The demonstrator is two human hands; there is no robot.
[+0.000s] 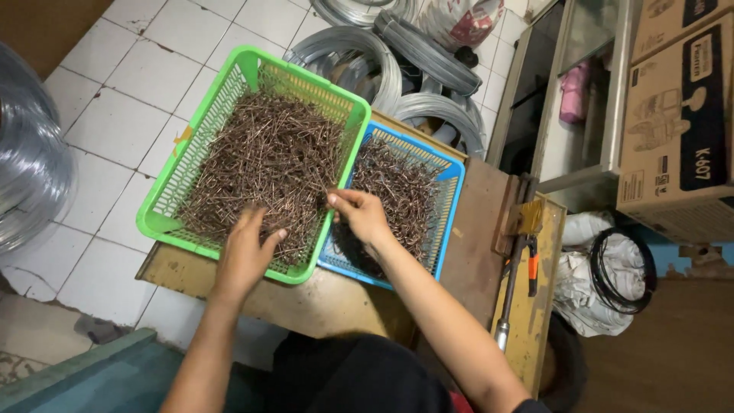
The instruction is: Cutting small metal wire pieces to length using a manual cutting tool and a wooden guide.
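A: Copper-brown wire pieces (267, 157) fill the green basket (164, 222), and the person's left hand (246, 252) lies on top of that heap near the basket's near rim, fingers loosely curled, thumb out to the side.

B: And the right hand (361, 214)?

A: It sits at the seam where the green basket meets the blue basket (451, 199). Its fingertips (335, 200) are pressed together, seemingly pinching a few wire pieces, though the pieces in the pinch are too thin to make out.

B: Where do the baskets stand?

A: Side by side and touching, on a worn wooden bench (329, 302); the blue one holds a second, darker heap (397, 191).

B: Anything hidden?

A: The right hand and forearm cover the blue basket's near left corner. The left palm hides what is under it. Coils of grey wire (428, 69) behind the baskets are cut off at the top edge.
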